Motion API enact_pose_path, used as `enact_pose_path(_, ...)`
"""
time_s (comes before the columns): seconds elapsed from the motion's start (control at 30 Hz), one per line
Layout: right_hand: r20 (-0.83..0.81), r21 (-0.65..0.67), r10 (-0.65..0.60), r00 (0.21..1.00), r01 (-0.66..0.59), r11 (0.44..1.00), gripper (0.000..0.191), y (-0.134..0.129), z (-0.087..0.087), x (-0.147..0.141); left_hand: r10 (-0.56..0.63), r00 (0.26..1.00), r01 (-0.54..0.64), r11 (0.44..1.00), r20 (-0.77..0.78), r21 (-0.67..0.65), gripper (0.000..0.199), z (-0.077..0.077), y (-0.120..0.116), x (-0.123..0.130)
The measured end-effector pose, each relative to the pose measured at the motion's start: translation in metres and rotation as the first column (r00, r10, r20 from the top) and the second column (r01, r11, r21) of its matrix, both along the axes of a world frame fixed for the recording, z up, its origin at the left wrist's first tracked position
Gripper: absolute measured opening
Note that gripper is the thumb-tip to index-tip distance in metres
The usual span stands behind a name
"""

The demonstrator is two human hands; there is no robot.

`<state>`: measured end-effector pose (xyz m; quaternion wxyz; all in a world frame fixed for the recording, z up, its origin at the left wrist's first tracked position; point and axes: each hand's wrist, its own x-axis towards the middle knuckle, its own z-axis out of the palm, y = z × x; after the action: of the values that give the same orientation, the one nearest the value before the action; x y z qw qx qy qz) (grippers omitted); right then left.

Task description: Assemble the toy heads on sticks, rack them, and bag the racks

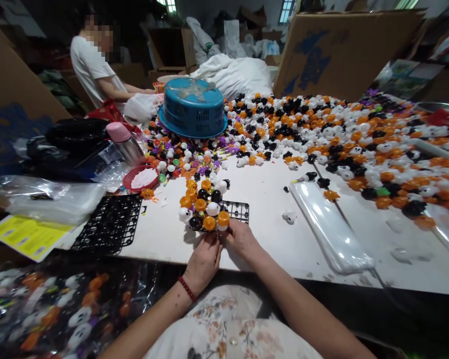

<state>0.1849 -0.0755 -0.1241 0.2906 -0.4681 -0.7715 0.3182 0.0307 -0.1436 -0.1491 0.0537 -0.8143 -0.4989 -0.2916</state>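
Observation:
Both hands meet at the front edge of a black plastic grid (239,210), whose right part shows bare. Rows of small orange, white and black Halloween figures (209,223) stand on its left part. My left hand (203,262), with a red bead bracelet at the wrist, has its fingers bent together beneath the front row. My right hand (243,240) is closed at the front right corner, its fingertips by an orange pumpkin figure (223,218). What sits between the fingertips is too small and hidden to make out. A loose white ghost figure (289,217) lies to the right.
A large heap of figures (344,134) covers the table's back and right. Clear plastic bags (329,227) lie right; stacked black grids (110,224) lie left. Behind stand a blue basket (194,107), a pink-capped flask (125,142) and a red dish (140,178). Another person (97,70) works at back left.

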Motion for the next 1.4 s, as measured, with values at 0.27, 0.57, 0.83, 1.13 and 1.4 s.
enact_pose_path(0.27, -0.004, 0.090, -0.017, 1.000, 0.017, 0.996, 0.008, 0.002, -0.008, -0.005, 0.043, 0.998, -0.042, 0.999, -0.044, 0.032, 0.032, -0.013, 0.000, -0.003)
enact_pose_path(0.57, -0.200, -0.230, 0.124, 0.972, -0.169, 0.958, 0.018, 0.051, 0.009, 0.008, 0.150, 0.984, -0.140, 0.985, -0.093, 0.102, 0.040, -0.020, -0.012, -0.018)
enact_pose_path(0.83, 0.259, 0.122, -0.092, 0.961, 0.062, 0.991, 0.044, 0.174, 0.033, -0.027, 0.327, 0.934, -0.314, 0.943, -0.142, 0.105, 0.044, -0.026, -0.028, -0.036)
enact_pose_path(1.13, 0.479, 0.101, -0.025, 0.877, -0.027, 0.995, 0.027, 0.254, 0.028, -0.054, 0.323, 0.942, -0.316, 0.945, -0.090, 0.084, 0.046, -0.019, -0.021, -0.050)
enact_pose_path(1.4, 0.461, 0.158, -0.207, 0.863, 0.150, 0.976, 0.033, 0.238, 0.027, 0.002, 0.398, 0.912, -0.394, 0.918, -0.103, 0.053, 0.051, -0.017, -0.007, -0.058)
